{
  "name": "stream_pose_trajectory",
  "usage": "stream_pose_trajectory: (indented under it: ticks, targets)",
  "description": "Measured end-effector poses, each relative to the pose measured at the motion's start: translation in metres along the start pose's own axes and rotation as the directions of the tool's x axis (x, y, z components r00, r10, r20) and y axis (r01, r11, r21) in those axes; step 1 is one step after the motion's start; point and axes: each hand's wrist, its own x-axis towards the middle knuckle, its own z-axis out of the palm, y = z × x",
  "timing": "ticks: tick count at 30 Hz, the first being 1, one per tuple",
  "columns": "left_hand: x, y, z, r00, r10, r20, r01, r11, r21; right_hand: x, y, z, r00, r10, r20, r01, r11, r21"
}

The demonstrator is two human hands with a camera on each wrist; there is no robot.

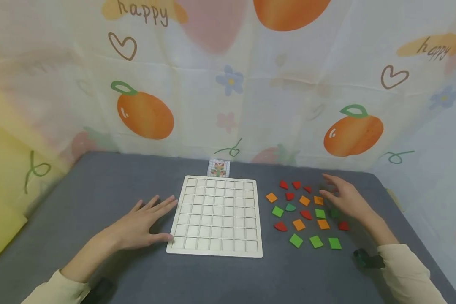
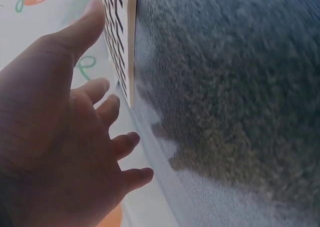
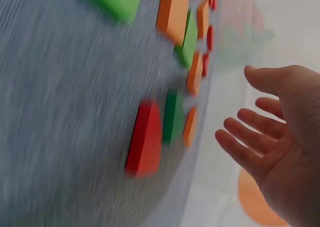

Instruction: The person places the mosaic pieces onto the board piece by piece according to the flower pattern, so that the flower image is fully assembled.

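Note:
A pale grid board (image 1: 216, 217) of square cells lies flat on the table. Beside its left edge is my left hand (image 1: 137, 226), fingers straight and spread, thumb at the near left corner; whether it touches the board I cannot tell. Over the far right of the loose pieces hovers my right hand (image 1: 347, 198), fingers loosely bent and holding nothing. Among these pieces are orange squares (image 1: 298, 224), light green squares (image 1: 316, 242), red pieces (image 1: 280, 226) with curved edges and a dark green piece (image 1: 290, 207). In the right wrist view, a red piece (image 3: 145, 139) lies below the hand.
A small pattern card (image 1: 218, 168) with a picture on a grid lies behind the board. The grey table (image 1: 137, 278) ends at a printed cloth (image 1: 197, 109) with oranges and hearts. Wrist straps (image 1: 366, 259) sit by the cream sleeves (image 1: 406, 270).

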Motion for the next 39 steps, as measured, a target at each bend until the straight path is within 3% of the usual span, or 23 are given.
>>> stream_pose_trajectory:
  ticks: [9, 25, 35, 39]
  targets:
    - [-0.001, 0.001, 0.010, 0.999, 0.032, 0.033, -0.033, 0.999, 0.043, 0.015, -0.023, 0.016, 1.000, -0.007, 0.017, 0.006, 0.997, 0.081]
    - [-0.003, 0.002, 0.011, 0.998, 0.007, 0.057, -0.010, 0.999, 0.042, 0.037, -0.035, 0.040, 0.998, -0.055, -0.003, 0.055, 0.988, 0.143]
    - [0.003, 0.002, 0.008, 0.996, 0.009, 0.085, -0.010, 1.000, 0.011, 0.054, -0.044, 0.046, 0.995, -0.096, 0.010, 0.095, 0.990, 0.100]
    - [0.003, 0.002, 0.009, 0.995, 0.002, 0.097, -0.001, 1.000, -0.006, 0.059, -0.045, 0.050, 0.996, -0.079, 0.036, 0.075, 0.993, 0.093]
